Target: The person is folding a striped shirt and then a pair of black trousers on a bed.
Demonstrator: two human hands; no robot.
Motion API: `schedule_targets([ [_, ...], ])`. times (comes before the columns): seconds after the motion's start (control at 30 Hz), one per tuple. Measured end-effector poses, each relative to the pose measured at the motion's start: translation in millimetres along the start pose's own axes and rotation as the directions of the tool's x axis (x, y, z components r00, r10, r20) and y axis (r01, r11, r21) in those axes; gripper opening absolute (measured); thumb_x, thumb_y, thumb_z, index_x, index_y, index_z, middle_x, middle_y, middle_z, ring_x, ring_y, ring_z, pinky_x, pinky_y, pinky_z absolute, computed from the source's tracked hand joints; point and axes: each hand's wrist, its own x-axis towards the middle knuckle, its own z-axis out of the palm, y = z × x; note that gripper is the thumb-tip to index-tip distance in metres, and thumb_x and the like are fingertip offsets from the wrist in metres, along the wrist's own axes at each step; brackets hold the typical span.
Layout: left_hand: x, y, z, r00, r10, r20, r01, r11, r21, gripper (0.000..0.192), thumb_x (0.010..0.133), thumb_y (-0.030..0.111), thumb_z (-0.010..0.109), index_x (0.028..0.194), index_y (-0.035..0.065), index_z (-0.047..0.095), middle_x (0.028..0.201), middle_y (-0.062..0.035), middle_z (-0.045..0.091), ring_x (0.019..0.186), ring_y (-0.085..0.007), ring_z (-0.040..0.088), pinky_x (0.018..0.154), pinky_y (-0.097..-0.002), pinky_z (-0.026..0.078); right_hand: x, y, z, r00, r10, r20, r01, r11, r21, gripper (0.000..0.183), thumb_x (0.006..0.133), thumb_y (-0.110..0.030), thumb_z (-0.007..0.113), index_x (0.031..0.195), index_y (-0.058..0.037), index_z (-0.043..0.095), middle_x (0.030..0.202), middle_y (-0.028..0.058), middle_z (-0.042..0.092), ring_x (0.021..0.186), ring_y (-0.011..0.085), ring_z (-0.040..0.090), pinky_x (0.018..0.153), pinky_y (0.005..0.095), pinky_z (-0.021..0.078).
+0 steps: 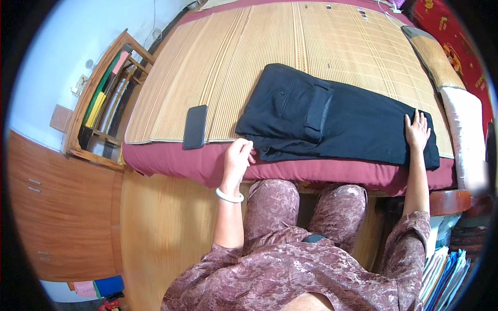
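Note:
A pair of black trousers (362, 120) lies folded lengthwise across the front of the bed, with a buttoned pocket showing near its left end. At the trousers' lower left corner, my left hand (237, 157) has its thumb and fingers closed on the edge of the cloth; a pale bangle (229, 196) circles that wrist. My right hand (418, 132) rests palm down on the leg end at the right, fingers spread. To the left of the trousers a dark smartphone (195, 126) lies on the front edge of the woven mat (218, 70), screen side dark.
Under the mat, a maroon sheet (175, 161) covers the bed and hangs over its front edge. Pillows (463, 128) line the right side. A wooden-framed rack (97, 93) and wooden cabinet (66, 206) stand at the left. Files or folders (445, 272) stand at lower right.

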Motion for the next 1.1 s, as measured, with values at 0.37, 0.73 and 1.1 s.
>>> schedule_targets([
  [0.37, -2, -3, 0, 0.999, 0.029, -0.021, -0.032, 0.99, -0.138, 0.016, 0.099, 0.016, 0.056, 0.089, 0.0047, 0.062, 0.075, -0.0042, 0.062, 0.053, -0.0089, 0.055, 0.046, -0.0201, 0.038, -1, 1, 0, 1.0, -0.006, -0.022, 0.007, 1.0, 0.025, 0.07, 0.098, -0.06, 0.042, 0.153, -0.0177, 0.037, 0.159, 0.0094, 0.035, 0.148, 0.0257, 0.029, 0.119, 0.0523, 0.0214],
  [0.73, 5, -10, 6, 0.995, 0.082, -0.062, -0.085, 0.995, -0.044, 0.008, 0.093, 0.011, 0.065, 0.092, 0.004, 0.064, 0.074, -0.0031, 0.062, 0.052, -0.0062, 0.053, 0.044, -0.0201, 0.034, -3, 2, -6, 1.0, 0.007, -0.007, -0.006, 0.999, 0.045, 0.07, 0.097, -0.06, 0.042, 0.153, -0.0172, 0.037, 0.16, 0.0091, 0.034, 0.149, 0.0252, 0.028, 0.12, 0.0517, 0.0198],
  [1.1, -1, 10, 25, 0.938, 0.243, -0.248, -0.245, 0.969, 0.024, 0.007, 0.094, 0.009, 0.066, 0.092, 0.0028, 0.062, 0.074, -0.0015, 0.06, 0.058, -0.0067, 0.054, 0.051, -0.0216, 0.041, -8, -3, -6, 0.998, -0.012, -0.059, 0.02, 0.99, 0.141, 0.07, 0.097, -0.057, 0.046, 0.15, -0.0126, 0.041, 0.157, 0.0134, 0.037, 0.147, 0.0289, 0.032, 0.119, 0.0532, 0.0203],
])
